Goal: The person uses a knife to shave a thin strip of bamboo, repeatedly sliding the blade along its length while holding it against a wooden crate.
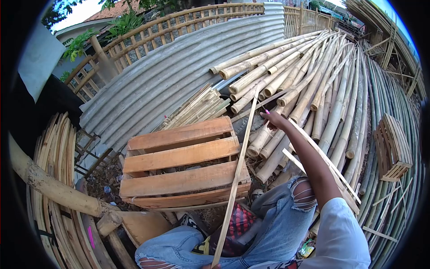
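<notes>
The right hand (274, 119) reaches out over the stacked bamboo poles (313, 85), its fingers (268, 114) seemingly pinched together near the top of a long bamboo strip (237, 175), though the grip itself is too small to make out. The strip slants down across the wooden crate (179, 157) to the left hand (210, 266) at the bottom edge, barely visible, its fingers hidden. Corrugated sheeting (179, 67) lies behind the crate.
</notes>
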The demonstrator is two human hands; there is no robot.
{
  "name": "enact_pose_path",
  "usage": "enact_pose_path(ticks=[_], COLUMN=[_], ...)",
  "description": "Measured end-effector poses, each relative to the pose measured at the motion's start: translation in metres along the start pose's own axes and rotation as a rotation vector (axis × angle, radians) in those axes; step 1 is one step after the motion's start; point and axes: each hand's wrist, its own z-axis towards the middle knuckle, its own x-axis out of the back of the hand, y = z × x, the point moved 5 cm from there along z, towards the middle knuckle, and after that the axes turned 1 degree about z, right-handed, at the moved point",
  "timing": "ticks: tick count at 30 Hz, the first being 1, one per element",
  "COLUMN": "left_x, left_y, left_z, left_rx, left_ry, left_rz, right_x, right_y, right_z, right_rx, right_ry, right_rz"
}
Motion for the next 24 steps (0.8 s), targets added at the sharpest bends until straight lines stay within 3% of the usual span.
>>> enact_pose_path(ticks=[4, 8, 10, 12, 13, 16, 18, 24], left_x=[0.001, 0.019, 0.047, 0.058, 0.065, 0.085, 0.084, 0.035], left_y=[0.072, 0.151, 0.16, 0.194, 0.207, 0.23, 0.263, 0.353], left_z=[0.021, 0.006, 0.031, 0.014, 0.012, 0.01, -0.01, 0.0], left_rx=[-0.28, -0.641, -0.543, -0.379, -0.388, -0.347, -0.818, -1.031], left_ry=[0.001, 0.152, 0.089, 0.066, 0.063, 0.197, 0.666, 0.509], left_rz=[0.198, 0.444, 0.77, 0.775, 0.779, 0.975, 1.405, 0.979], right_x=[-0.003, 0.026, 0.037, 0.05, 0.054, 0.069, 0.07, 0.06], right_y=[-0.022, -0.066, -0.081, -0.088, -0.093, -0.097, -0.102, -0.149], right_z=[-0.008, -0.03, -0.043, -0.048, -0.06, -0.08, -0.09, -0.127], right_rx=[-0.026, 0.101, 0.089, 0.18, 0.174, 0.249, 0.251, 0.496], right_ry=[-0.011, 0.026, 0.021, 0.047, 0.046, 0.077, 0.075, 0.072], right_rz=[0.274, 0.518, 0.6, 0.826, 0.917, 1.032, 1.074, 1.009])
